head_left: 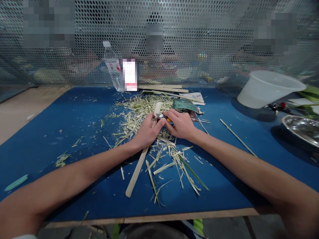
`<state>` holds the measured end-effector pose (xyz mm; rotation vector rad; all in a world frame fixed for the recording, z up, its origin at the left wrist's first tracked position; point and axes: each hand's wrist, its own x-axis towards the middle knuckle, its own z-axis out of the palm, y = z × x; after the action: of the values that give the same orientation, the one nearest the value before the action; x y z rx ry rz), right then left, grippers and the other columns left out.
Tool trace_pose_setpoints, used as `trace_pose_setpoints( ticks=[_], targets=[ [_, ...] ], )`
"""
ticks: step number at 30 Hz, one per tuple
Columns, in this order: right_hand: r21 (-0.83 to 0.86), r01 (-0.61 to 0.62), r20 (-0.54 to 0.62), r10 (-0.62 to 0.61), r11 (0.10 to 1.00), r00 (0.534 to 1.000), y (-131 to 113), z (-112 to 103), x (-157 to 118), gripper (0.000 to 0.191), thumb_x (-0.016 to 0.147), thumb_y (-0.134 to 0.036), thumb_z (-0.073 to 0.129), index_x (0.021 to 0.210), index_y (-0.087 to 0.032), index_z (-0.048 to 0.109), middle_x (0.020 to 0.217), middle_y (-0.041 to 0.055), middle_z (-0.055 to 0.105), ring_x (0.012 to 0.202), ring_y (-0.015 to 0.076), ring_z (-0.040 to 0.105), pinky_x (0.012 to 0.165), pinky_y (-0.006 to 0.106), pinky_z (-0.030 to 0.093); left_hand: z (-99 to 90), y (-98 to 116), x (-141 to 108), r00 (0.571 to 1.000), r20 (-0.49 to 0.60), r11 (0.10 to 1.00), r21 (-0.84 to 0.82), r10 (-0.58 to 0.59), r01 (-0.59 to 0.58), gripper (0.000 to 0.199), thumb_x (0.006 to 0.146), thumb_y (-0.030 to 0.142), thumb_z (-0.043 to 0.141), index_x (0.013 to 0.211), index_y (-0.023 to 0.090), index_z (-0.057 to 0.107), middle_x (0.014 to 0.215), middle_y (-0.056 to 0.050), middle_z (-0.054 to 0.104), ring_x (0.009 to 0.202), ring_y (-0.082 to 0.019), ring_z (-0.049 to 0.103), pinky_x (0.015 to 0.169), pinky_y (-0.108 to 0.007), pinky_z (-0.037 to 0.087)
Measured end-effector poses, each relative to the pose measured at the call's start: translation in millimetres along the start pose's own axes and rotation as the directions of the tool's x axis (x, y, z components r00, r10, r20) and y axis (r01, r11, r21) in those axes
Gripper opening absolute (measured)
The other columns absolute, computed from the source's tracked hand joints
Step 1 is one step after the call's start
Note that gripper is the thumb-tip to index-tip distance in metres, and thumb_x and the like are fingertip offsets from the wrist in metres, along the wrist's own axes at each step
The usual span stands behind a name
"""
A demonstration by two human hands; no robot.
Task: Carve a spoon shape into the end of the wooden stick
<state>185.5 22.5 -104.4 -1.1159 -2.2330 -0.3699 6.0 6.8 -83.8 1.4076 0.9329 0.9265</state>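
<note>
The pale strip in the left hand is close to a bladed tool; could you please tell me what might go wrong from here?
The bladed tool in the right hand sits close to the left hand, so a slip might nick a finger. The long pale strip extends below the left hand and could twist while gripped.

The hands (146, 133) hold a pale strip (137, 172) and, seemingly, a small knife (161, 116).

Dim light leaves soft shadows by the tub (261, 93) and bowl (301, 131), right of the fingers (172, 115). Beyond the fingers, the screen (130, 73) glares white and blocky pixels mask parts of the mesh (112, 20).
</note>
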Motion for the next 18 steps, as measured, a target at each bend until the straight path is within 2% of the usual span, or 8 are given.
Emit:
trace_pose_setpoints(
  ticks=[10, 18],
  targets=[
    [0.028, -0.014, 0.061, 0.012, 1.000, 0.998, 0.3, 0.1, 0.6, 0.041, 0.102, -0.042, 0.032, 0.111, -0.016, 0.062, 0.097, 0.0084, 0.069, 0.063, 0.0144, 0.053, 0.055, 0.029, 0.027, -1.1, -1.8, 1.2, 0.998, -0.028, 0.983, 0.173, 0.059, -0.053, 0.026, 0.089, 0.042, 0.059, 0.099, 0.020, 0.050, 0.057, 0.004, 0.048, 0.054, -0.011, 0.044, 0.051, -0.025, 0.037],
    [-0.002, -0.001, 0.039, 0.002, 1.000, 0.999, 0.9, 0.6, -0.1, 0.040, 0.102, -0.040, 0.033, 0.113, -0.016, 0.062, 0.097, 0.0080, 0.069, 0.064, 0.0146, 0.055, 0.056, 0.029, 0.029, -1.0, -3.1, 2.1, 0.996, -0.036, 0.981, 0.179, 0.083, -0.075, 0.027, 0.089, 0.045, 0.059, 0.097, 0.020, 0.052, 0.057, 0.004, 0.047, 0.056, -0.012, 0.046, 0.052, -0.026, 0.039]
  ],
)
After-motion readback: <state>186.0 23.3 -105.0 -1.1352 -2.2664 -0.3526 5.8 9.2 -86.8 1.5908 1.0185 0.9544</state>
